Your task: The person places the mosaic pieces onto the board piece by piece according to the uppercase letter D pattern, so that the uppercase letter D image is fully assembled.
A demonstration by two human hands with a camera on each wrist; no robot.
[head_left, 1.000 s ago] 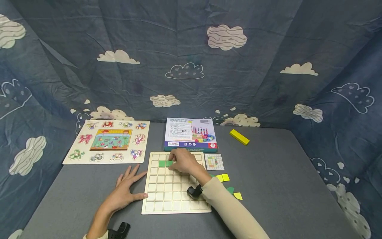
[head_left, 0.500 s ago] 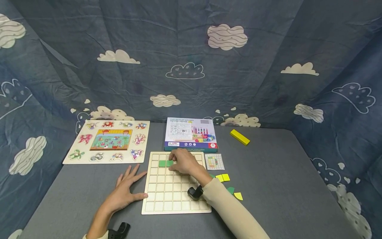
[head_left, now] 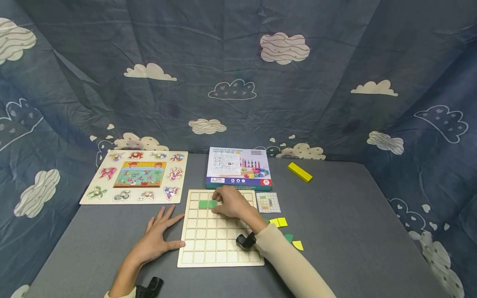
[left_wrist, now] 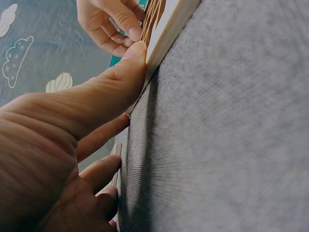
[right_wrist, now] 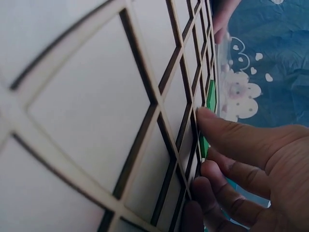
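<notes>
A wooden grid board (head_left: 210,246) lies flat on the grey table. Two green square tiles (head_left: 203,204) sit side by side in its second row. At the right one of them, a green tile (right_wrist: 203,146), my right hand (head_left: 232,202) has its thumb and forefinger, pinching it low against the grid. With fingers spread on the table, my left hand (head_left: 158,236) touches the board's left edge with its thumb (left_wrist: 130,65). My right hand and sleeve hide part of the board's right side.
A small pattern card (head_left: 268,203) lies right of the board. Below it are yellow tiles (head_left: 278,222), a green piece (head_left: 288,238) and a yellow quarter-round piece (head_left: 297,245). Behind stand a toy box (head_left: 238,167), a sea-animal puzzle board (head_left: 86,198) and a yellow block (head_left: 299,172).
</notes>
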